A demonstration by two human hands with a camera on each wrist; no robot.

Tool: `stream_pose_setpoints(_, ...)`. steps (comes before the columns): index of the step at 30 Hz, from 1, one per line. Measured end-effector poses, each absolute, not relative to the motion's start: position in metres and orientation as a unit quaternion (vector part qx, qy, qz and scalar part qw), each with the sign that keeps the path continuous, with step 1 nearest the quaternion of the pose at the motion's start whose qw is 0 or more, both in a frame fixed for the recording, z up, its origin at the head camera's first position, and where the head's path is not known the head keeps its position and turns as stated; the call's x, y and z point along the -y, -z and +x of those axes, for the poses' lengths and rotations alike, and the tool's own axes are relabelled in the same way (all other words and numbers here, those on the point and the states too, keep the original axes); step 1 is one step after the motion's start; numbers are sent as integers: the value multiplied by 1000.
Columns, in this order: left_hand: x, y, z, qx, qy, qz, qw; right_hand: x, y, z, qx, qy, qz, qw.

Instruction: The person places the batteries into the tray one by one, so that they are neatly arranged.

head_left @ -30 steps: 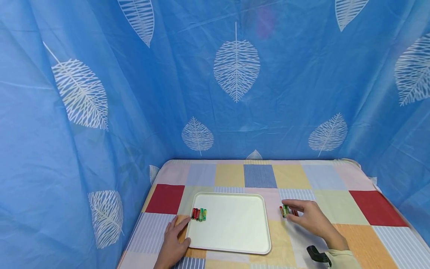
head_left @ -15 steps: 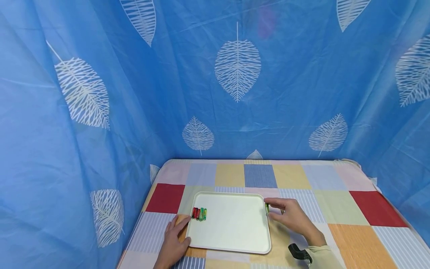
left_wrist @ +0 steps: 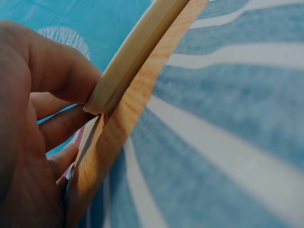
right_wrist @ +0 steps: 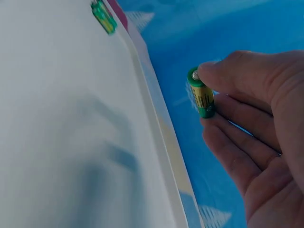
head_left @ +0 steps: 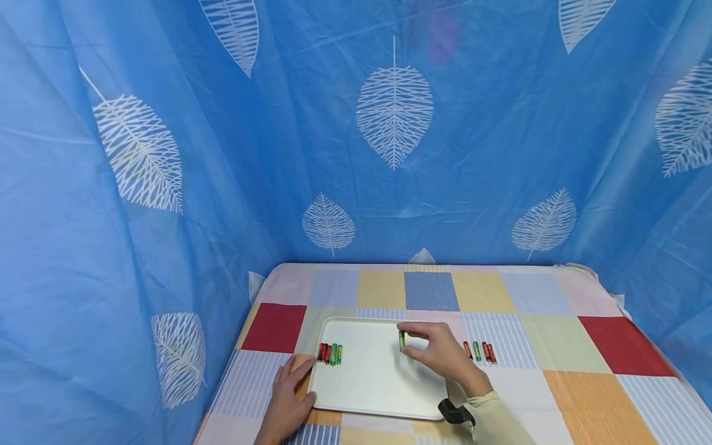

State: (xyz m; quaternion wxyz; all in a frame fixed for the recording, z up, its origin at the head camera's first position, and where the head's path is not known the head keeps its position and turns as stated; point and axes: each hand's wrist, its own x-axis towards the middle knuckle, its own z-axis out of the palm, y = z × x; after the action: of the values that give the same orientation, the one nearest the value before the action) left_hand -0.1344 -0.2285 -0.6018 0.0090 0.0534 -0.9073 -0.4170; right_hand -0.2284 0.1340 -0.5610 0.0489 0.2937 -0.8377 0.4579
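Note:
My right hand [head_left: 442, 353] is over the right part of a cream tray [head_left: 372, 386]. Between its thumb and fingertips it pinches a green and gold battery [right_wrist: 203, 99], held above the tray. My left hand [head_left: 286, 400] rests at the tray's left edge, fingers spread and fairly straight; in the left wrist view they touch the tray rim [left_wrist: 137, 52]. Near that edge, inside the tray, several red and green batteries [head_left: 327, 353] lie side by side in a row. A part of this row, green batteries [right_wrist: 103, 17], shows at the top of the right wrist view.
To the right of the tray, on the patchwork tablecloth [head_left: 567, 340], lie several more batteries, among them a green one [head_left: 476, 351] and red ones [head_left: 489, 352]. A blue curtain [head_left: 456, 154] with white leaf prints hangs behind and beside the table.
The right hand has picked up a green battery from the group right of the tray and carried it left, across the rim, over the tray. The left hand has stayed put.

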Motion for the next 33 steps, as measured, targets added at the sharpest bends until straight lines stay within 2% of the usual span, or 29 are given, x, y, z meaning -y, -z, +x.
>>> stream_pose_setpoints(18,227,600,-136,910,409,64,-1,-47,568,-231,823,-457,337,0)
stream_pose_setpoints(33,228,601,-136,908,414,65,-5,-9,582,-240,858,-371,356,10)
